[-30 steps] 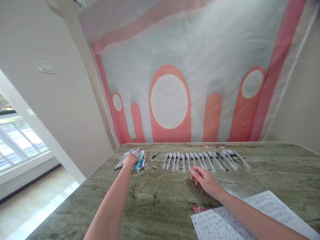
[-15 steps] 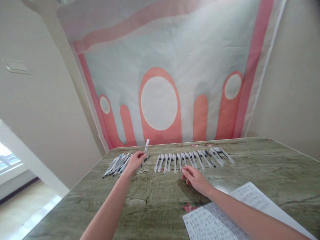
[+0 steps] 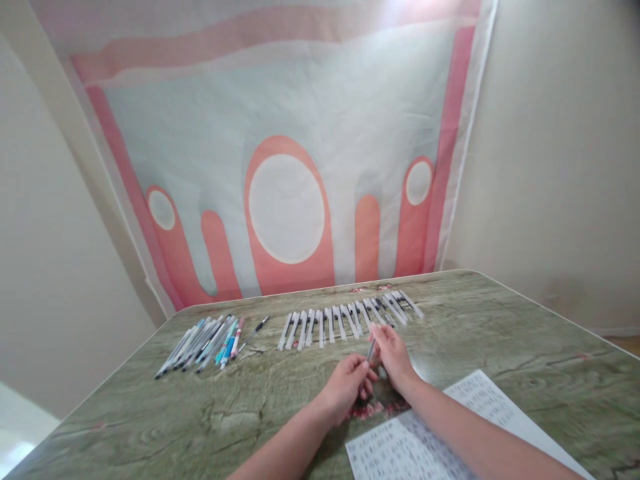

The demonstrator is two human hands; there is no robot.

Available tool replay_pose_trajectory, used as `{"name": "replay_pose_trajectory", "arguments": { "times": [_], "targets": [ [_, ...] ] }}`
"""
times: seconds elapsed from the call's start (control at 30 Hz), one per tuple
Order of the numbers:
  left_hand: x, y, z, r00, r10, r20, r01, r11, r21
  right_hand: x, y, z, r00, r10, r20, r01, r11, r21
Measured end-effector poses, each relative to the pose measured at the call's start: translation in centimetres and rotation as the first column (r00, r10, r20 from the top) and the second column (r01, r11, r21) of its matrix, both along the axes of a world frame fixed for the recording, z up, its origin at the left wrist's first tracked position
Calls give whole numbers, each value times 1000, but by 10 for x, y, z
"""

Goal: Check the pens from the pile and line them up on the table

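Observation:
My left hand [image 3: 346, 388] and my right hand [image 3: 393, 355] are close together over the near middle of the table. Between them is a slim pen [image 3: 371, 350], tilted, its lower end in the left fingers and its upper end pinched by the right. The fingers cover much of it. Just beyond the hands lies a long row of pale, clear-looking pens [image 3: 321, 328] with dark parts, set side by side at a slant. To the left is a pile of mixed pens [image 3: 200, 343], some with blue, teal and pink parts.
A single black pen [image 3: 261, 325] lies between the pile and the row. A printed white sheet [image 3: 480, 393] lies under my right forearm at the near right. The wood-patterned table [image 3: 500, 320] meets a wall hung with a pink and grey cloth [image 3: 290, 80].
My left hand has come from beside the pile to the right, bringing the clear-looking pen to my right hand. My right hand has closed on its upper end. The view has turned right.

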State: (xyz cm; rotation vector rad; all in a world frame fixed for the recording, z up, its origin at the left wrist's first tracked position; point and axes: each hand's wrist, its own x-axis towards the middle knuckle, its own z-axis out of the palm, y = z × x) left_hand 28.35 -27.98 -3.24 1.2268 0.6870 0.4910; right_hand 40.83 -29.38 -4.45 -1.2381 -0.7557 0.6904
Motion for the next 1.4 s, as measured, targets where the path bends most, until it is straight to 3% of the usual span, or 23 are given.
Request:
{"name": "replay_pose_trajectory", "arguments": {
  "times": [0.17,0.33,0.47,0.63,0.87,1.0,1.23,1.3,1.4],
  "targets": [
    [-9,4,3,998,5,-61,-3,999,41,4,1,2,999,-2,-33,2,1000,5],
    [-8,7,5,994,-23,-109,28,999,41,2,-1,5,995,98,24,-97,995,-34],
    [7,12,11,998,-14,-66,9,996,-86,1,-4,9,973,221,65,-218,974,-55],
    [18,13,14,999,30,36,-20,970,-244,2,-5,9,958,287,-16,-287,954,-88],
    [13,10,10,999,24,41,-11,955,-297,-1,-5,12,954,296,43,-291,953,-88],
    [11,9,12,1000,4,-7,-6,964,-265,-3,-6,16,955,285,85,-279,957,-79],
    [13,3,11,997,6,-82,-18,990,-143,0,-4,13,973,232,17,-230,970,-79],
    [13,-1,10,994,17,-109,-24,998,-62,2,-1,9,980,199,-5,-199,977,-72],
    [9,-9,12,985,30,-169,0,985,174,7,5,7,988,151,-32,-153,986,-65]
  ]
}}
